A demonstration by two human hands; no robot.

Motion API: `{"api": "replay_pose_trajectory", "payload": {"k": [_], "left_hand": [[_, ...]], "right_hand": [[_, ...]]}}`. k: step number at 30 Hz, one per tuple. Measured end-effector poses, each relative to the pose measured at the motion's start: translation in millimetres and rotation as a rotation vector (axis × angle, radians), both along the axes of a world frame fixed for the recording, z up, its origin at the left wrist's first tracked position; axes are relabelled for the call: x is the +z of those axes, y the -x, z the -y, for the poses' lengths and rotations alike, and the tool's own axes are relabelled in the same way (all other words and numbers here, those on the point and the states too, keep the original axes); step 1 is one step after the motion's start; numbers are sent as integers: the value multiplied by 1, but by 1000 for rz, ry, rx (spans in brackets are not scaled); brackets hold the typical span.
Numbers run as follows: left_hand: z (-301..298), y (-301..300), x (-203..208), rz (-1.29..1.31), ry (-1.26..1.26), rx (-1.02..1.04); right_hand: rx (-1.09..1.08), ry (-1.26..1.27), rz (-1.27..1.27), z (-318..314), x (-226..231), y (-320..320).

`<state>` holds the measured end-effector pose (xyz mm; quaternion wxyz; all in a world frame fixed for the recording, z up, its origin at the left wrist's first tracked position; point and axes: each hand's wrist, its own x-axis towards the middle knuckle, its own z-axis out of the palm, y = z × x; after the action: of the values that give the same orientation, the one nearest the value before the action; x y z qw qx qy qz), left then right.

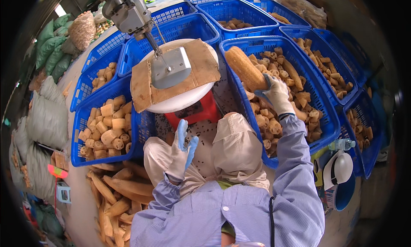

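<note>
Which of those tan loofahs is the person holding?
The long, thick loofah slanting up and left from the right hand. It is held over the blue basket and is far bigger than the short cut pieces lying inside.

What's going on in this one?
A seated person grips a long tan loofah-like piece in the right hand, over a blue basket of mixed pieces. The left hand is raised, open and empty. Ahead, a machine arm stands over a metal plate with cardboard around it. Short pieces sit in another basket at left.
</note>
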<state>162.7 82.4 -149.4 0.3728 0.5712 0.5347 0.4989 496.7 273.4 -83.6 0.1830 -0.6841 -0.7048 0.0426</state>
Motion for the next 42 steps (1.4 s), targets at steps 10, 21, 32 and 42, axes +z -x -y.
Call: {"api": "replay_pose_trajectory", "payload": {"k": [10, 21, 32, 42], "left_hand": [[-58, 3, 101, 94, -106, 11], [-58, 27, 47, 251, 12, 145], [-56, 26, 70, 324, 180, -1], [-159, 112, 270, -779, -916, 612]], "right_hand": [[701, -274, 421, 25, 87, 68], [714, -797, 148, 44, -48, 163], [842, -692, 213, 44, -11, 119], [201, -217, 248, -88, 139, 151]]}}
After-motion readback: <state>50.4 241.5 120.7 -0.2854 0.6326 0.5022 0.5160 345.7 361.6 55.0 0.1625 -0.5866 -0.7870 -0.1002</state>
